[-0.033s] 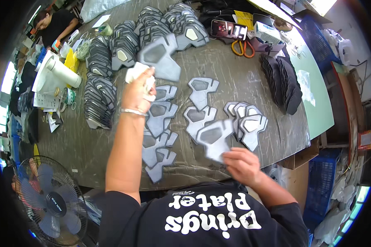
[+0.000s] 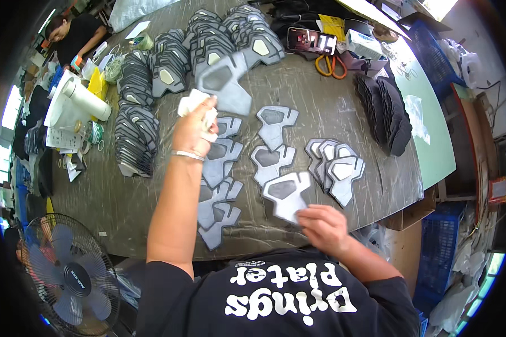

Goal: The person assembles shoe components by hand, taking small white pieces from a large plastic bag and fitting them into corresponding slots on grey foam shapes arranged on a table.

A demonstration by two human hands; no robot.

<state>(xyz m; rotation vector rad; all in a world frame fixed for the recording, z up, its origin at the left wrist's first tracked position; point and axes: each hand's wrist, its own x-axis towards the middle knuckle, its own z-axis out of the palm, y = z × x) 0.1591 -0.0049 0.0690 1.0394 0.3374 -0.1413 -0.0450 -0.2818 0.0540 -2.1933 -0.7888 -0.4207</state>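
Note:
My left hand (image 2: pixel 195 132) is closed round a crumpled white cloth (image 2: pixel 194 102). At its fingertips is a large grey shaped panel (image 2: pixel 230 95) with a darker recess, raised in front of the far stacks; whether the fingers pinch it is hard to see. Near the table's front edge my right hand (image 2: pixel 326 229) pinches the lower corner of a smaller-looking, paler grey panel (image 2: pixel 285 209). Between the hands lie two like panels (image 2: pixel 272 135) in a column. Another overlapping column of grey panels (image 2: pixel 215 216) lies by my left forearm. Fanned panels with white centres (image 2: pixel 346 180) lie right of my right hand's panel.
Long stacks of panels (image 2: pixel 136 132) fill the far left of the table (image 2: pixel 152 208). Dark curved pieces (image 2: pixel 388 115) stand at the right. Orange-handled scissors (image 2: pixel 331 67) and a phone (image 2: pixel 312 41) lie at the back. A fan (image 2: pixel 76 278) stands front left; a co-worker (image 2: pixel 76 33) is far left.
My left hand has shifted slightly right, with the cloth; the large panel has moved right and a little down. My right hand's panel has turned and dropped slightly left.

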